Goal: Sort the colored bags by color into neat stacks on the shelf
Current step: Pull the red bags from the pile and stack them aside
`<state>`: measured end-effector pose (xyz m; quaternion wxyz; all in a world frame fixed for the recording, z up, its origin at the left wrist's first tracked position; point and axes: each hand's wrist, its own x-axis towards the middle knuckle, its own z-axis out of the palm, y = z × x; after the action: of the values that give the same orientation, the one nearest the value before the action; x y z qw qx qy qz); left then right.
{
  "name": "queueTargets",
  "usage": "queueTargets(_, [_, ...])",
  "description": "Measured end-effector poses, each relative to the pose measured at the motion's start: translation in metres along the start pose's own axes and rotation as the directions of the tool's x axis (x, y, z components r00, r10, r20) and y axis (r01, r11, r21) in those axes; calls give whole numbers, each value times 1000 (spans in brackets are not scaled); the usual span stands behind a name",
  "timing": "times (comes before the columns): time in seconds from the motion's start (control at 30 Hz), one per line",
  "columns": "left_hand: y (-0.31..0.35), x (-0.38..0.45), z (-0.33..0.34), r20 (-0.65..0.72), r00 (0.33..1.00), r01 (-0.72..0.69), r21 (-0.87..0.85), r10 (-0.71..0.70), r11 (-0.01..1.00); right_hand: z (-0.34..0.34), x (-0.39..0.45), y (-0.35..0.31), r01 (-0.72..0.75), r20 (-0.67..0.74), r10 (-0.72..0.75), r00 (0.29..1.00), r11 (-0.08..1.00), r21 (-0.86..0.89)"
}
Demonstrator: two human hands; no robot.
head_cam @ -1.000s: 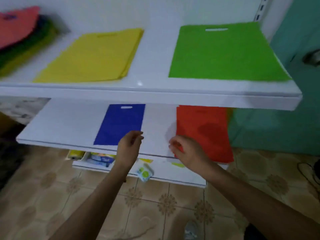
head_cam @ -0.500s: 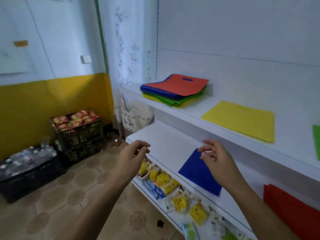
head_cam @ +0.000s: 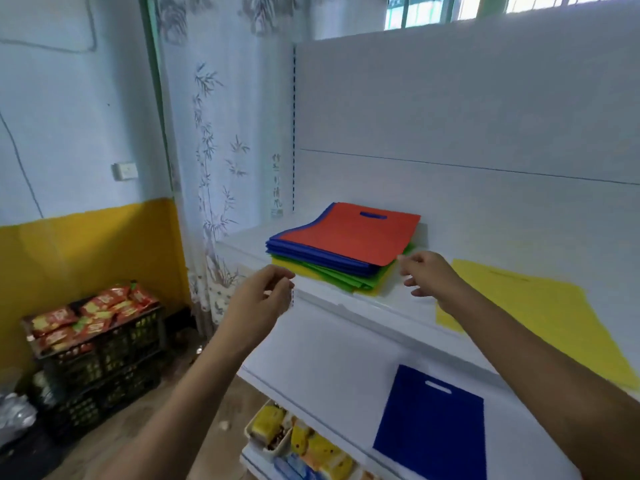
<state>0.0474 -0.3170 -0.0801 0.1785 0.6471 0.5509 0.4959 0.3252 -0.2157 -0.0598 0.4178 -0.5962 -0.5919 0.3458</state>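
A mixed pile of bags lies on the upper shelf (head_cam: pixel 332 299), with a red bag (head_cam: pixel 349 237) on top, then blue bags (head_cam: pixel 311 252), green bags (head_cam: pixel 343 277) and yellow ones at the bottom. My left hand (head_cam: pixel 258 299) hovers at the shelf's front edge, left of the pile, fingers loosely curled and holding nothing. My right hand (head_cam: pixel 427 277) reaches toward the pile's right corner, fingers spread and empty. A sorted yellow bag (head_cam: pixel 530 306) lies to the right on the same shelf. One blue bag (head_cam: pixel 429 424) lies on the shelf below.
Below the lower shelf (head_cam: pixel 318 362) sits a tray of yellow snack packets (head_cam: pixel 304 441). On the floor at left stands a black crate (head_cam: pixel 100 348) topped with red packets. A curtain with a bamboo print (head_cam: pixel 214 133) hangs beside the shelving.
The view has swung left and up, from the lower shelf to the mixed pile. Both hands rose from the lower shelf's edge to the upper shelf, either side of the pile.
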Motion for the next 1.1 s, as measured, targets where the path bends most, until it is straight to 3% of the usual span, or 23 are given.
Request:
queueTargets(0.2, [-25,157,-2,98,991,-101,112,90,989,-5,103,12,-280,-126,293,948,954,110])
queueTargets(0.4, [-47,259,35,115,987,-128,166,110,978,17,131,14,-291,-110,293,950,956,34])
queueTargets(0.47, [-59,281,54,317,948,-126,319,20,939,21,132,11,-244,-118,250,961,968,65])
queueTargets(0.53, [-71,292,74,523,848,-220,490,-83,844,22,133,8,-231,-128,236,963,971,56])
queueTargets(0.6, [-75,294,89,622,780,-350,527,-71,774,18,139,8,-239,-225,209,952,963,-120])
queueTargets(0.73, [-72,290,98,720,691,-463,369,67,806,5,140,0,-317,-382,106,918,775,-546])
queueTargets(0.77, [-70,289,97,746,659,-477,316,96,820,5,137,-5,-322,-406,93,909,775,-543])
queueTargets(0.83, [-68,289,94,775,616,-479,224,142,849,8,128,-12,-291,-414,117,903,875,-387])
queueTargets(0.93, [-71,293,85,771,608,-399,91,189,912,16,111,-27,-250,-460,135,877,948,-198])
queueTargets(1.1, [-79,297,76,731,654,-137,-139,195,981,23,61,-84,-37,-536,-244,809,887,-460])
